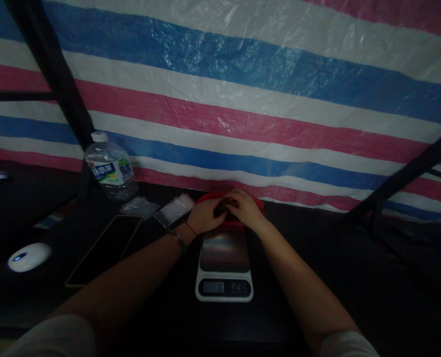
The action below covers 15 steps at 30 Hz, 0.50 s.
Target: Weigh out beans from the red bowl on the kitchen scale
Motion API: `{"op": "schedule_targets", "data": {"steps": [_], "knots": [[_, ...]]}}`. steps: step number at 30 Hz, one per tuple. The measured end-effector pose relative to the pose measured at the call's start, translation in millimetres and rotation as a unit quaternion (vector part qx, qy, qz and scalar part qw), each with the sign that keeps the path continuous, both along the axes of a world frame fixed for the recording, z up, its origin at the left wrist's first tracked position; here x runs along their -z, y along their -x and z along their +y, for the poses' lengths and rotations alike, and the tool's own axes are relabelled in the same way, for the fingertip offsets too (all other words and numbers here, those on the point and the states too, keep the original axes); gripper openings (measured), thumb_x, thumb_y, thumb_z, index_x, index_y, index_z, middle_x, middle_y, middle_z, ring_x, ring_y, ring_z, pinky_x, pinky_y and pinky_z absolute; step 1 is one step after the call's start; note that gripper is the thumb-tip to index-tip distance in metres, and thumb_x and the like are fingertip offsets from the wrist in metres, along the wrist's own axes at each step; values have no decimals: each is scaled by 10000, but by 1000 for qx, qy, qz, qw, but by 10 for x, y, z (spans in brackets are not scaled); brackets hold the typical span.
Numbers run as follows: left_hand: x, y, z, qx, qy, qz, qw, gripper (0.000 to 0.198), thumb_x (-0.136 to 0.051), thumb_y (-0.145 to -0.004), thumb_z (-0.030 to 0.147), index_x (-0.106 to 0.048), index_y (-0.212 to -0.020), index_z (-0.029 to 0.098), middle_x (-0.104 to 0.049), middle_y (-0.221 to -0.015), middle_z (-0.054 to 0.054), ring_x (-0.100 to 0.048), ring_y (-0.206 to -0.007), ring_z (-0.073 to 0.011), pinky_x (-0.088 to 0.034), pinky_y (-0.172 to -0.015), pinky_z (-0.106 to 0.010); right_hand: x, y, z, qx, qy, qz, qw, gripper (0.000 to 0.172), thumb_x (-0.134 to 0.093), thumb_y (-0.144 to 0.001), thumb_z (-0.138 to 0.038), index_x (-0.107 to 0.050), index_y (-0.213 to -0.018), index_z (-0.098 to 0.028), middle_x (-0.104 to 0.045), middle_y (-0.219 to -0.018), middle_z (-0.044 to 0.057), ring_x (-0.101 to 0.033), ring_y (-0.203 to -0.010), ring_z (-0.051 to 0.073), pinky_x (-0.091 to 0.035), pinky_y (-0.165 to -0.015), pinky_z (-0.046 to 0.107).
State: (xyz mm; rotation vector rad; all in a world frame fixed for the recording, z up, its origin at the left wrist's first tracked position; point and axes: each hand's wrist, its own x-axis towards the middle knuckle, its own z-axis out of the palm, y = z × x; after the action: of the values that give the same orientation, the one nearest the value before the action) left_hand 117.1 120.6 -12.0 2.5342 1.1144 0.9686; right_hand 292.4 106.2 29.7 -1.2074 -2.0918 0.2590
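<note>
Both hands meet at a red bag or tray [257, 202] behind the kitchen scale. My left hand [206, 216] is curled at its left side, and my right hand [247, 210] is curled over it from the right. Between them shows a dark brown clump [226, 206], too dim to name. The fingers of both hands bend in against this clump; their tips are partly hidden. Just in front of the hands lies the white scale [225, 275] with a bare metal plate and a small display, its digits unreadable.
Left of the scale are small clear zip bags [174, 209], a dark phone [105, 250], a white computer mouse [29, 257] and a clear plastic bottle [111, 168] with a white cap. Behind the black table hangs a striped plastic sheet [243, 109], with dark metal frame bars [57, 74] at both sides.
</note>
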Motion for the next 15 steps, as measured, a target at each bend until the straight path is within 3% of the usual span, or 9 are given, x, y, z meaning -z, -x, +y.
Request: {"op": "schedule_targets", "data": {"steps": [4, 15], "knots": [[13, 7, 16, -2, 9, 0, 1000, 424, -569, -824, 341, -565, -1218, 186, -677, -1112, -92, -643, -995, -240, -506, -888, -372, -9, -11, 5, -12, 16, 5, 1000, 254, -572, -768, -29, -700, -923, -184, -678, -925, 37, -614, -879, 155, -473, -859, 307], [22, 6, 41, 2, 2, -27, 1000, 401, -575, -815, 314, -575, -1193, 182, -668, -1132, -93, -627, -1030, -244, -487, -933, -385, 4, -34, 17, -7, 3, 6, 1000, 258, -559, -781, -36, -709, -930, -183, -691, -944, 50, -619, -916, 168, -471, -875, 319]]}}
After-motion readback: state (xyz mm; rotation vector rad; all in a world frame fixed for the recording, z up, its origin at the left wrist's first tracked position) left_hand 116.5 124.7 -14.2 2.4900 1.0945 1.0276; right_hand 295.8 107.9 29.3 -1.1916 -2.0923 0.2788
